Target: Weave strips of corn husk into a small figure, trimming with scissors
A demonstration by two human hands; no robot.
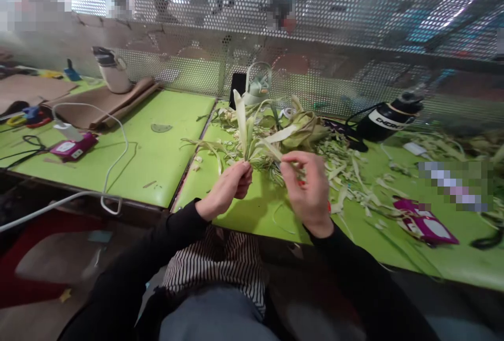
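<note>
My left hand (pixel 230 187) is closed around the base of a small bunch of pale green leaf strips (pixel 244 128) that stand up from my fist above the green table (pixel 173 141). My right hand (pixel 309 186) is beside it with its fingers pinched on one strip (pixel 275 149) that runs from the bunch; something red shows under that hand. Behind both hands lies a heap of husk-like leaves (pixel 305 128) and cut scraps (pixel 346 173).
A black bottle (pixel 388 117) lies at the back right, a white bottle (pixel 112 70) stands on brown cloth at the back left. A magenta device (pixel 73 147) with a white cable sits left; another magenta packet (pixel 425 224) lies right. A perforated metal screen backs the table.
</note>
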